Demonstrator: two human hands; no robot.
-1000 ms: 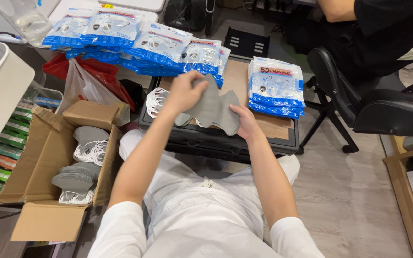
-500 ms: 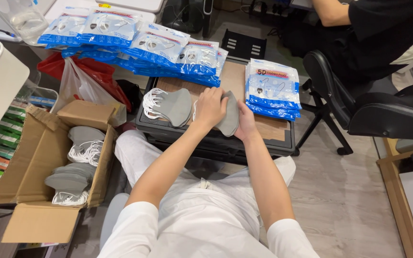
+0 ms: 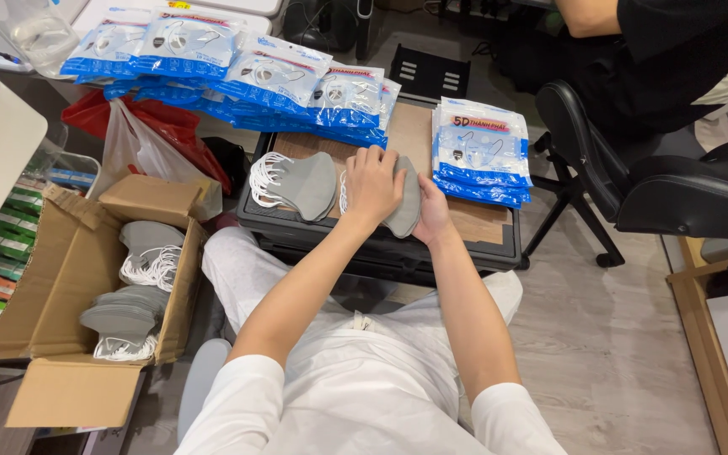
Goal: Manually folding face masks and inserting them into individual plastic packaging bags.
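Both hands [image 3: 398,195] on grey masks [image 3: 404,206], blue-white packets [image 3: 480,152] beside.

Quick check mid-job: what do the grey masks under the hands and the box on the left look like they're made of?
Grey masks: soft matte fabric, it seems, since they bend under both hands, with white stretchy-looking ear loops. Box: plain brown corrugated cardboard, dull, with creased open flaps.

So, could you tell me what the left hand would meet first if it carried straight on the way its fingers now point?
Probably the row of blue-and-white mask packets beyond the wooden board. The left hand rests on grey masks, fingers pointing away from the person; depth is unclear.
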